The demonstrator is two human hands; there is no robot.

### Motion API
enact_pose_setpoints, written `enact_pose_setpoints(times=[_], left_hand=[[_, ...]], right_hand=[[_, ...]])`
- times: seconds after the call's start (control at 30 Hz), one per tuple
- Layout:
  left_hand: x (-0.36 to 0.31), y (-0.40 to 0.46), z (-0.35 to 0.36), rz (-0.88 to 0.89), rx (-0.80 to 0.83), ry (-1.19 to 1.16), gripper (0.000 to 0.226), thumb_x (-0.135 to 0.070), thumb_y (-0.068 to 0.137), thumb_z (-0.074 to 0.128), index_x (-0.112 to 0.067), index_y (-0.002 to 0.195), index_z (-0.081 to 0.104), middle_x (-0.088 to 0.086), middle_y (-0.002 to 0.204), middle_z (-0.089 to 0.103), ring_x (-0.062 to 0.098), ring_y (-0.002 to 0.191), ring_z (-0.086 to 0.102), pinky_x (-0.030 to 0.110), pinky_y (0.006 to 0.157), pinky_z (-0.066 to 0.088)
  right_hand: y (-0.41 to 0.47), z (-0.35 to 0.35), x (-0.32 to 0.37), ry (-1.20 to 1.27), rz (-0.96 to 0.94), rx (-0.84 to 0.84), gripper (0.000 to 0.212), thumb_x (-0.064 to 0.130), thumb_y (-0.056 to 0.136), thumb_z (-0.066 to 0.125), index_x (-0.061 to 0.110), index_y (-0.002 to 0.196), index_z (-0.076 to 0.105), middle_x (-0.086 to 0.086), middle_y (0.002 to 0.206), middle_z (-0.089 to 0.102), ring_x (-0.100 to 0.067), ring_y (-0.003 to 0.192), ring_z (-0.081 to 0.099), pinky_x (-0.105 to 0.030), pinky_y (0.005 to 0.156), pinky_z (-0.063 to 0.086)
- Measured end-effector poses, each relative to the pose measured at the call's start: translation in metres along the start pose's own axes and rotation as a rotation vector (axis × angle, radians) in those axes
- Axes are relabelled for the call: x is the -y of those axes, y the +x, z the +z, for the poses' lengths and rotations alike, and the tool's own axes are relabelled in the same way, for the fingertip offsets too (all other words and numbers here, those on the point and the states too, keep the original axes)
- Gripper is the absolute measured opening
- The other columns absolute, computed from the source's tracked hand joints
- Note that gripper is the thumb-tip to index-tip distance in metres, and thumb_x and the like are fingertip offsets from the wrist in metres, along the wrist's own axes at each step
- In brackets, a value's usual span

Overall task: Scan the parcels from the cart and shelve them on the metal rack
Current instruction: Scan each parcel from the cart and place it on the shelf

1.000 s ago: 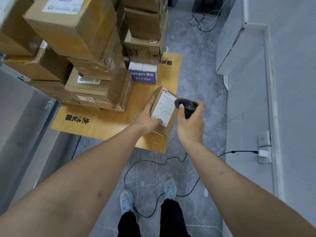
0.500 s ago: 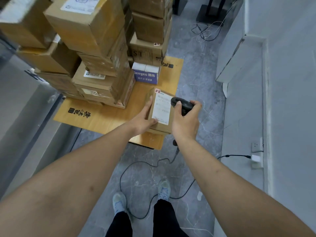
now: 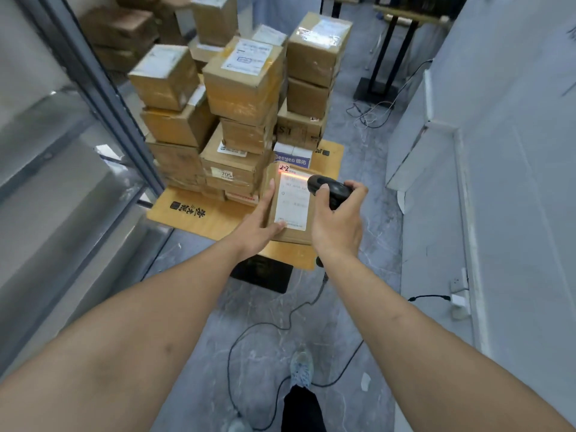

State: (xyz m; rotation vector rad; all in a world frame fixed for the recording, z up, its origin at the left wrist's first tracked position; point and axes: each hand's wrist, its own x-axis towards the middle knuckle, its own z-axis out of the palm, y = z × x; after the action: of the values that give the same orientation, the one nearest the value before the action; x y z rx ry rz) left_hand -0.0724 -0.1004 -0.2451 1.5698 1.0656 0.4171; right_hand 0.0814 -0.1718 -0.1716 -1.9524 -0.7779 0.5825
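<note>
Two hands work at chest height above the grey floor (image 3: 358, 169). Left hand (image 3: 254, 230) grasps a small cardboard parcel (image 3: 293, 235), thumb on its white label (image 3: 293, 201). Right hand (image 3: 338, 226) grips a black scanner (image 3: 328, 188); a red line crosses the label's top. Behind, stacked boxes (image 3: 243, 88) fill the wooden cart (image 3: 199, 218).

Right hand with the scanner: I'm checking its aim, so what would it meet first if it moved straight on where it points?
Probably the parcel in the left hand; the scanner faces its label.
</note>
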Motion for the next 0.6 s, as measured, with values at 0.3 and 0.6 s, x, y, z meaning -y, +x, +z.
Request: enact_pose_setpoints(times=[0.3, 0.6], left_hand=[[-0.021, -0.101, -0.062, 0.116, -0.158, 0.013, 0.096, -0.028, 0.107, 0.061, -0.087, 0.134, -0.01, -0.015, 0.166, 0.026, 0.025, 0.158, 0.023, 0.056, 0.129, 0.019], [-0.028, -0.181, -0.131, 0.125, -0.338, 0.032, 0.096, -0.024, 0.109, 0.057, -0.07, 0.151, -0.017, -0.014, 0.164, 0.031, 0.019, 0.151, 0.033, 0.045, 0.124, 0.028]], right_hand=[[-0.091, 0.006, 0.076, -0.039, -0.192, 0.0, 0.034, 0.049, 0.104, 0.049, 0.031, 0.131, 0.038, 0.007, 0.106, 0.065, -0.019, 0.092, 0.063, -0.034, 0.07, 0.045], [-0.158, 0.033, 0.142, 0.003, -0.343, 0.119, 0.035, 0.051, 0.104, 0.051, 0.031, 0.129, 0.038, 0.005, 0.111, 0.063, -0.018, 0.093, 0.06, -0.028, 0.063, 0.038]])
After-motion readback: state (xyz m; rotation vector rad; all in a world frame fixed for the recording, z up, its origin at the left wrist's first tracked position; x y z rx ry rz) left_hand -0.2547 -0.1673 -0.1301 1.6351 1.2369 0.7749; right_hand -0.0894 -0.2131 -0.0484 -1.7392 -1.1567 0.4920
